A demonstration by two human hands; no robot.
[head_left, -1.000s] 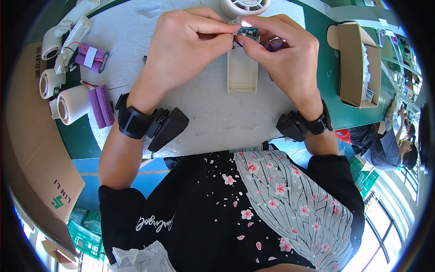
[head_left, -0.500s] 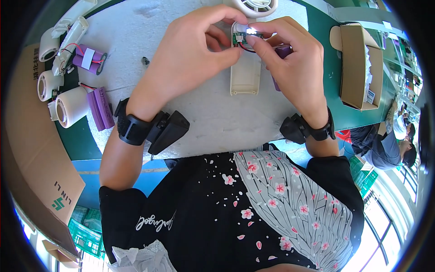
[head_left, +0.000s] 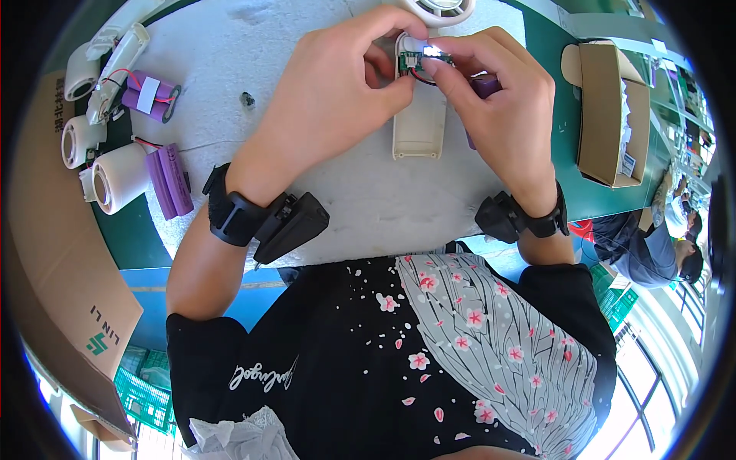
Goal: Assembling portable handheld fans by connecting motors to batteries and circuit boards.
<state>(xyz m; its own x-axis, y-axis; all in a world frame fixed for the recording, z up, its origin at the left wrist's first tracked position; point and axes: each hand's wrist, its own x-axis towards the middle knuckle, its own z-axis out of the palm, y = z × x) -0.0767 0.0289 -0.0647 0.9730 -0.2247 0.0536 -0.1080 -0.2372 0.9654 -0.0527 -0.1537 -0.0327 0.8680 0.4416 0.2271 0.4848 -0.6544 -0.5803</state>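
Pinching lit green circuit board [head_left: 414, 63] between thumb and forefinger of right hand [head_left: 510, 96], at upper end of cream housing [head_left: 419, 132], over white mat [head_left: 368, 203]. Can't tell if seated. Also cradling purple battery [head_left: 484, 86] in same hand. Holding left hand [head_left: 330, 92] at housing's left edge, thumb spread from fingers, forefinger near upper rim.

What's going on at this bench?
Bare-handed electronics work: the right hand pinches a green circuit board with a bright light on it, a purple battery tucked beneath. The left hand is at the edge of the open cream casing, which the board overlaps. Board seating unclear.
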